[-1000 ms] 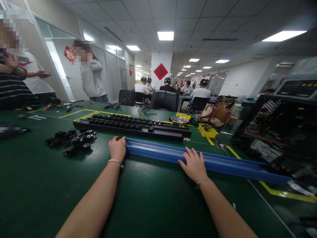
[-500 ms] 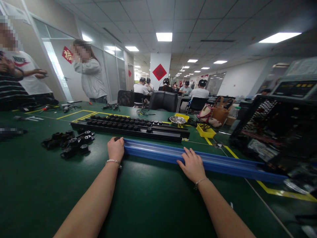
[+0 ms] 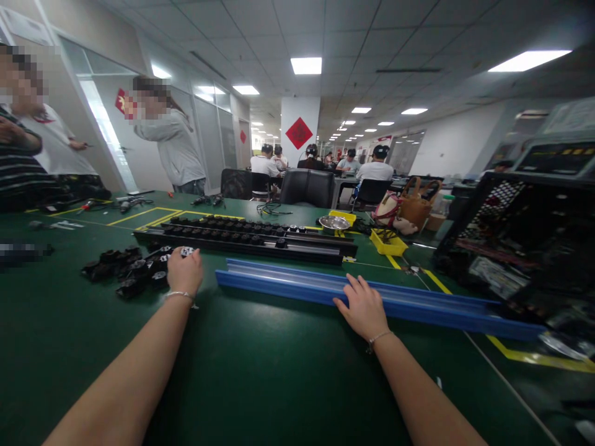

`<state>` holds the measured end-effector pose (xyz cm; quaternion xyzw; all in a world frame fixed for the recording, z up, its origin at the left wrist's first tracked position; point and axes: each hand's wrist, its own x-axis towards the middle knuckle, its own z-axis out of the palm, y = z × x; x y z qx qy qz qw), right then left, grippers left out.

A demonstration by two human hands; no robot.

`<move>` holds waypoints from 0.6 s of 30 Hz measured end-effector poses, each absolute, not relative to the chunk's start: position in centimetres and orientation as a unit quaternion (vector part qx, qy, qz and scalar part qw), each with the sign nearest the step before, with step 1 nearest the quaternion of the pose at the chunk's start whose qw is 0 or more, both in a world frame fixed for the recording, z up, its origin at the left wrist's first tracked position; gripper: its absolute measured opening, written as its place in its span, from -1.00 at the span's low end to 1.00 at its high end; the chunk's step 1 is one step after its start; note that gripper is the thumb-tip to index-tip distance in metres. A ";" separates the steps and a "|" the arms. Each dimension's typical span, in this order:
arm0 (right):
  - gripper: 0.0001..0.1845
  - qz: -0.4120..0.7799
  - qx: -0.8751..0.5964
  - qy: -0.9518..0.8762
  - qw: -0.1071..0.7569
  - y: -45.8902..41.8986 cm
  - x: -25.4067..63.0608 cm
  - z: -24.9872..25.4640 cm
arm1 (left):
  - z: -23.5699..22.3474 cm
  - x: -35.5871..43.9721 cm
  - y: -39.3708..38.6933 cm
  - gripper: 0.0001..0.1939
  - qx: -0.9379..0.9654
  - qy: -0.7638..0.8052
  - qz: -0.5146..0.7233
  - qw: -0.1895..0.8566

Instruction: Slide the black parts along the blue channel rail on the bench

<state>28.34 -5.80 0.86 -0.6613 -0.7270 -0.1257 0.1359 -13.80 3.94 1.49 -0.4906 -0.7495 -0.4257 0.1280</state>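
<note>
My left hand (image 3: pixel 185 272) is closed around a small black part (image 3: pixel 186 251) with a pale, metallic-looking face, most of it hidden by the fingers. Just left of that hand lies a loose pile of similar black parts (image 3: pixel 121 265). A long blue channel rail (image 3: pixel 283 286) runs across the table, its left end apart from my left hand. My right hand (image 3: pixel 365 306) rests on the rail's near wall, fingers stretched over it and thumb apart. Behind the rail stand black rails (image 3: pixel 204 243) carrying rows of the same black parts.
A metal bowl (image 3: pixel 333 223) and a yellow tray (image 3: pixel 388 243) sit beyond the rail. At right, an open black equipment case (image 3: pixel 497 248) stands close to the rail's far end. Tools and cables (image 3: pixel 130 202) lie at the back left. People stand and sit beyond the table.
My left hand has moved left, away from the end of the blue rail to the pile's edge, with a black part in its fingers. The right hand stays on the rail.
</note>
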 end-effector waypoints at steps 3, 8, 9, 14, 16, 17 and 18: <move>-0.62 -0.124 -0.662 -0.727 0.138 -5.8 28.3 0.8 | 2.1 -17.1 3.6 -0.51 -0.472 -0.788 -0.368 0.147; -0.62 -0.117 -0.661 -0.729 0.134 -5.7 28.5 0.8 | 1.8 -20.8 2.8 -0.54 -0.451 -0.839 -0.257 0.161; -0.63 -0.118 -0.660 -0.730 0.134 -5.7 28.5 0.8 | 1.8 -21.2 2.6 -0.54 -0.455 -0.847 -0.229 0.152; -0.63 -0.119 -0.649 -0.736 0.152 -5.8 28.7 0.6 | 2.0 -22.3 1.6 -0.52 -0.453 -0.871 -0.162 0.104; -0.63 -0.115 -0.639 -0.742 0.170 -5.8 29.1 0.6 | 2.1 -22.4 1.5 -0.51 -0.455 -0.871 -0.158 0.099; -0.62 -0.113 -0.636 -0.741 0.181 -5.8 29.5 0.6 | 2.1 -22.3 1.5 -0.50 -0.456 -0.871 -0.156 0.096; -0.61 -0.113 -0.636 -0.738 0.193 -5.7 30.1 0.7 | 2.1 -22.2 1.5 -0.49 -0.458 -0.871 -0.154 0.092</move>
